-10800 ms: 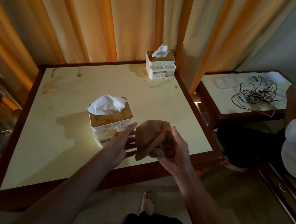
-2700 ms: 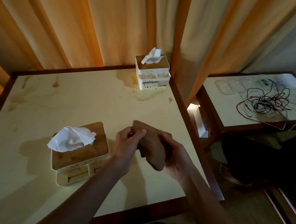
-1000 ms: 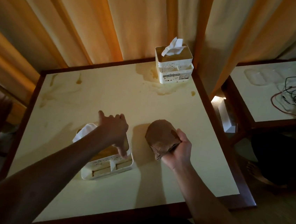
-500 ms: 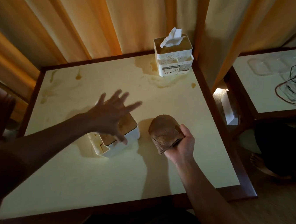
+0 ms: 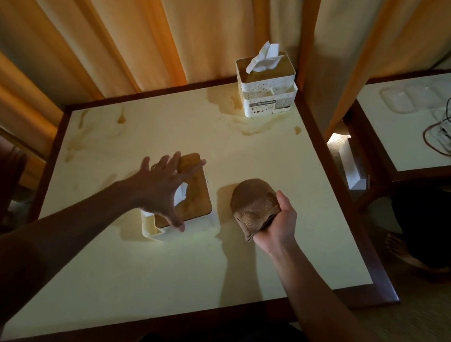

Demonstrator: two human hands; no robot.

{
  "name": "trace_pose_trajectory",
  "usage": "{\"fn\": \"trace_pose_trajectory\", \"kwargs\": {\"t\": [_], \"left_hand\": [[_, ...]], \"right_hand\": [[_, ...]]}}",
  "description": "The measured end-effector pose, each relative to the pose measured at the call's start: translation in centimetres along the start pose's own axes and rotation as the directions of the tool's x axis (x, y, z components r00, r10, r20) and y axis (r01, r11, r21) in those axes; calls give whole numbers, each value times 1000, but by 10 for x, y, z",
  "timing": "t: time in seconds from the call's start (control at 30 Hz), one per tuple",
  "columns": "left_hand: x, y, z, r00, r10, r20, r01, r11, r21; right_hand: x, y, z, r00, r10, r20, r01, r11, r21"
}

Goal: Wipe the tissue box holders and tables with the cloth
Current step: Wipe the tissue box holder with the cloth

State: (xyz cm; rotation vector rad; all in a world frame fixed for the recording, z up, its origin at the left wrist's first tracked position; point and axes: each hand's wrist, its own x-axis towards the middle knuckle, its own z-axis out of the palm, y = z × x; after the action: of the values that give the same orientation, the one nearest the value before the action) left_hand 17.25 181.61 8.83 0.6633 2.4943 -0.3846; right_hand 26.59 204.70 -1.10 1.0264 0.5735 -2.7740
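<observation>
A person's left hand (image 5: 161, 189), fingers spread straight, hovers over the near tissue box holder (image 5: 184, 208) mid-table; right hand (image 5: 280, 221) grips a wadded brown cloth (image 5: 254, 204) just beside it, w/ the second holder (image 5: 266, 88) at the far edge amid brown stains. Risk: a splayed hand gives no real hold — a wipe could shove the light holder or snag the tissue (image 5: 180, 195). Vs. half a sec. ago, the holder sits more square to the table (image 5: 208, 266); the cloth hand has barely moved.
</observation>
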Motion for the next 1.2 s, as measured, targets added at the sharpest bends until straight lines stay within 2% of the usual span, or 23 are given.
{"fn": "trace_pose_trajectory", "kwargs": {"t": [0.2, 0.23, 0.33, 0.4, 0.47, 0.57, 0.67, 0.73, 0.83, 0.93, 0.97, 1.03, 1.2], "left_hand": [[-2, -2, 6, 999, 11, -44, -13, 999, -45], [-3, -2, 7, 999, 10, -52, -13, 998, -65], [-4, -3, 11, 998, -5, -60, -4, 990, -141], [-2, -4, 14, 998, -11, -64, 1, 989, -151], [-1, -7, 15, 998, -11, -63, 2, 989, -147], [0, -8, 16, 997, -2, -80, -9, 991, -133], [2, -9, 17, 996, 10, -91, -20, 993, -113], [4, -11, 19, 996, 15, -88, -25, 993, -111], [5, -12, 21, 995, 31, -94, -43, 992, -120], [5, -13, 23, 992, 42, -118, -59, 987, -148], [4, -12, 23, 992, 41, -122, -59, 987, -147], [4, -12, 22, 991, 43, -125, -61, 988, -143], [4, -11, 21, 991, 46, -123, -64, 986, -152]], "right_hand": [[-15, 29, 34, 994, -59, 87, 82, 954, -287], [-14, 36, 40, 989, -71, 132, 113, 931, -347], [-3, 44, 71, 922, -48, 384, 251, 829, -500], [14, 38, 93, 887, 4, 462, 307, 741, -597], [37, 32, 108, 882, 44, 469, 336, 639, -692], [65, 47, 85, 880, 125, 459, 319, 561, -764], [42, 60, 49, 916, 132, 379, 263, 515, -816], [11, 61, 34, 918, 135, 374, 270, 479, -836], [-15, 58, 31, 913, 127, 388, 291, 465, -836], [4, 51, 64, 828, 76, 556, 453, 494, -742], [17, 50, 75, 832, 45, 552, 453, 518, -726], [35, 45, 88, 859, 63, 509, 361, 631, -687], [36, 51, 68, 901, 154, 406, 237, 610, -756]]}}
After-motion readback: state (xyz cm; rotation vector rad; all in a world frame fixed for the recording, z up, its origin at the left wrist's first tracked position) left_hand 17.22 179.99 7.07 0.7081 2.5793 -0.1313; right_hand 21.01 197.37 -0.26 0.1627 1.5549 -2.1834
